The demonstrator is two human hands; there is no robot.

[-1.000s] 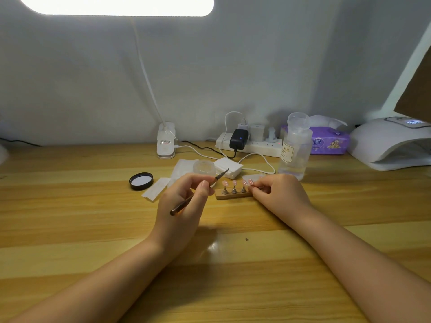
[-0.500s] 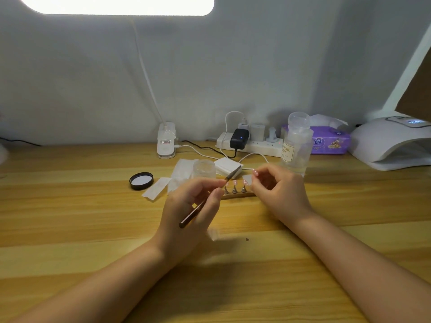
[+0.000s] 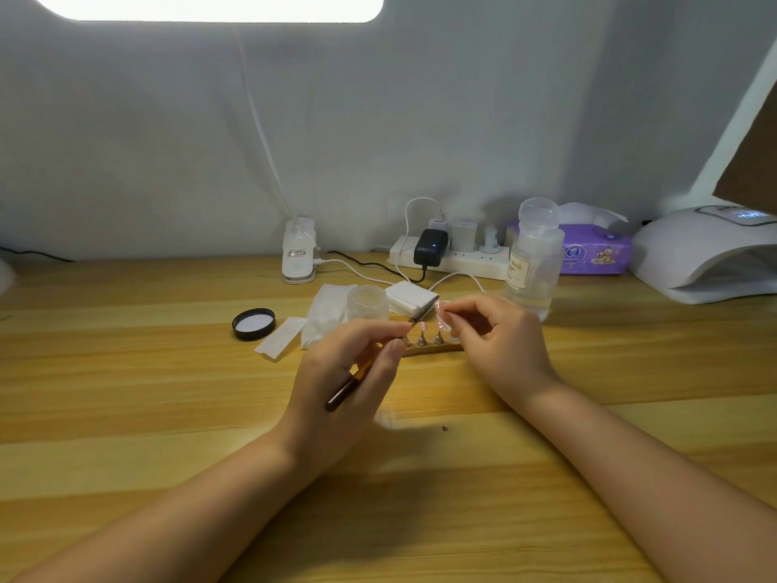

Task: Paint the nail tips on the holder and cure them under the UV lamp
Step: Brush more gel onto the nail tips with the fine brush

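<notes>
A small wooden holder (image 3: 433,349) lies on the desk with pink nail tips (image 3: 421,328) on metal stands. My left hand (image 3: 344,380) grips a dark nail brush (image 3: 349,385), its bristle end raised toward a nail tip. My right hand (image 3: 500,342) pinches one pink nail tip (image 3: 440,312) lifted just above the holder, right by the brush tip. The white UV lamp (image 3: 706,254) stands at the far right of the desk, its display lit.
Behind the holder are a clear open jar (image 3: 367,302), its black lid (image 3: 253,324), white wipes (image 3: 323,313), a pad stack (image 3: 410,297) and a clear bottle (image 3: 532,258). A power strip (image 3: 450,256), tissue pack (image 3: 588,250) and lamp base (image 3: 298,256) line the wall.
My right hand has lifted one nail tip off the holder. My left hand has raised the brush toward it. The holder has stayed in place.
</notes>
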